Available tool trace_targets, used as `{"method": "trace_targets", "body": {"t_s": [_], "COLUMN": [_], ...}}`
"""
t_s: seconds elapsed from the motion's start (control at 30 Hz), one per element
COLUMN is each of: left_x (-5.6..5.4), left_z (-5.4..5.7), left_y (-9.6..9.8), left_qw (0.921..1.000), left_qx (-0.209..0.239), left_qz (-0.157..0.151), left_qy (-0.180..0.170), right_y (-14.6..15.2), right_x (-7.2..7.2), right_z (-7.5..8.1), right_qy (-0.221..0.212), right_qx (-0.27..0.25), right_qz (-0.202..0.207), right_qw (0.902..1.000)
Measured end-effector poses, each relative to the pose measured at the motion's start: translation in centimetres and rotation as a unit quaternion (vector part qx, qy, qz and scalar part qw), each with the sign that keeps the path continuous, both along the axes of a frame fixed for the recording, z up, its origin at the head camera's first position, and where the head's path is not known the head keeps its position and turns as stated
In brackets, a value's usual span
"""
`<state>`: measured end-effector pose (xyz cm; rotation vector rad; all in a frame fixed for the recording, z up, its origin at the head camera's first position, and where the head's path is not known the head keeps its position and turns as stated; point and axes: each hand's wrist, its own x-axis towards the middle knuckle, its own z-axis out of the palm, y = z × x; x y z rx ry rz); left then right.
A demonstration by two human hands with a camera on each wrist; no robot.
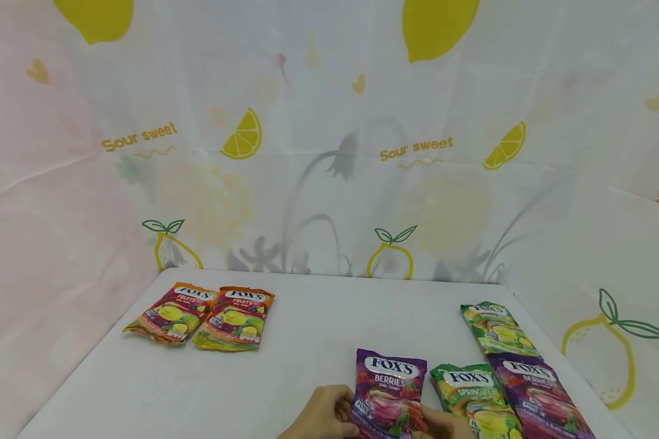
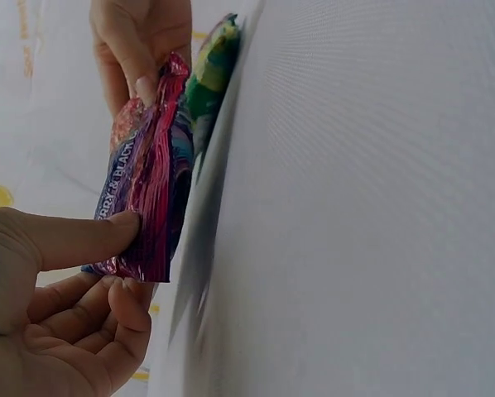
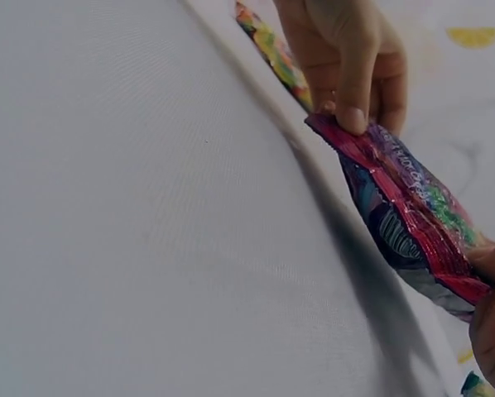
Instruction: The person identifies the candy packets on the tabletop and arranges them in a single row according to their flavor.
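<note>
A purple Fox's Berries candy bag [image 1: 387,390] is held up between both hands near the front of the table. My left hand [image 1: 325,413] pinches one lower corner; in the left wrist view its thumb [image 2: 107,240] presses on the crimped edge. The opposite corner is pinched by my right hand [image 1: 445,424], partly cut off at the right edge of the right wrist view. The bag is tilted there, above the white surface, with a shadow below it. Right beside it lies a green Fox's Spring Tea bag [image 1: 472,393].
Another purple Berries bag [image 1: 543,399] and a second green bag [image 1: 500,329] lie along the table's right side. Two orange-red Fox's Fruits bags, one leftmost [image 1: 170,314] and one beside it [image 1: 236,320], lie at the back left. A lemon-print cloth [image 1: 318,183] hangs behind the white table [image 1: 307,341].
</note>
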<state>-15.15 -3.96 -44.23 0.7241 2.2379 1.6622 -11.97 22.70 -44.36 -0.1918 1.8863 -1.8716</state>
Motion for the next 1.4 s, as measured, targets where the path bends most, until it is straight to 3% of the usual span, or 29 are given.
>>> {"method": "trace_targets", "body": {"t_s": [0.03, 0.1, 0.27, 0.5, 0.77, 1.07, 1.4], "left_x": [0.0, 0.0, 0.0, -0.2, -0.7, -1.3, -2.0], "left_z": [0.1, 0.1, 0.2, 0.5, 0.5, 1.0, 1.8], "left_y": [-0.1, -0.2, -0.4, -0.8, -1.4, -1.9, -2.6], "left_qw": [1.0, 1.0, 0.9998, 0.9985, 0.9954, 0.9874, 0.9832], "left_qx": [0.002, 0.004, 0.006, 0.016, 0.006, 0.001, -0.01], "left_qz": [0.001, 0.004, 0.011, 0.025, 0.048, 0.075, 0.1], "left_qy": [0.003, 0.004, 0.015, 0.045, 0.082, 0.14, 0.152], "right_y": [-0.1, -0.3, -0.9, -1.4, -2.4, -3.7, -5.0], "right_x": [0.0, 0.0, -0.2, -0.9, -1.8, -2.7, -4.2], "right_z": [0.1, 0.3, 1.1, 2.1, 2.8, 3.9, 4.5], "right_qy": [0.033, 0.061, 0.062, 0.098, 0.155, 0.182, 0.2], "right_qx": [0.028, 0.067, 0.124, 0.142, 0.173, 0.21, 0.212], "right_qz": [0.0, -0.004, -0.016, -0.001, -0.003, -0.038, -0.061], "right_qw": [0.9991, 0.9959, 0.9902, 0.9851, 0.9727, 0.9597, 0.9547]}}
